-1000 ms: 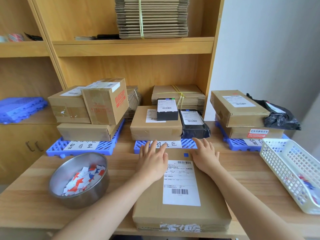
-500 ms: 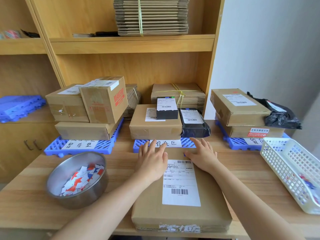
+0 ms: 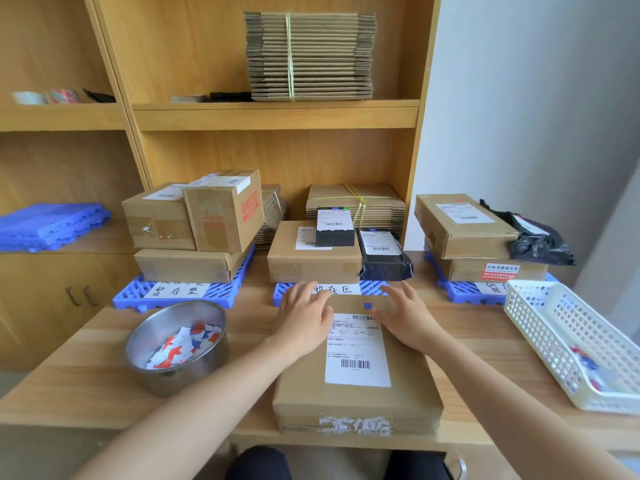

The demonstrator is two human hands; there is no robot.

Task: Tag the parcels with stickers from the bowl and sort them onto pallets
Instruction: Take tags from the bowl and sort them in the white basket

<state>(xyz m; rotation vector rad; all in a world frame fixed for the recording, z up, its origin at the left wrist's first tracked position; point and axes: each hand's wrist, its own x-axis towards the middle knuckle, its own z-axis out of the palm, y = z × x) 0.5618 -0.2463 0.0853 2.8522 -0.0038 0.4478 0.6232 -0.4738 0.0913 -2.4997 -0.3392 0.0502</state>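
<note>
1 flat parcel (image 3: pixel 356 403) lies at the near edge of the table (image 3: pixel 485 344), a small blue sticker (image 3: pixel 367 305) stuck at its far end above the label (image 3: pixel 356 351). Both hands lie open at that far end, left hand (image 3: pixel 304 318) flat on the cardboard, right hand (image 3: pixel 405 317) with fingers spread, neither clasping anything. Lifted from that end alone, the parcel could sag and slip off; shoved forward, it would ram the middle pallet (image 3: pixel 371 287), already carrying 3 parcels (image 3: pixel 311 261).
</note>
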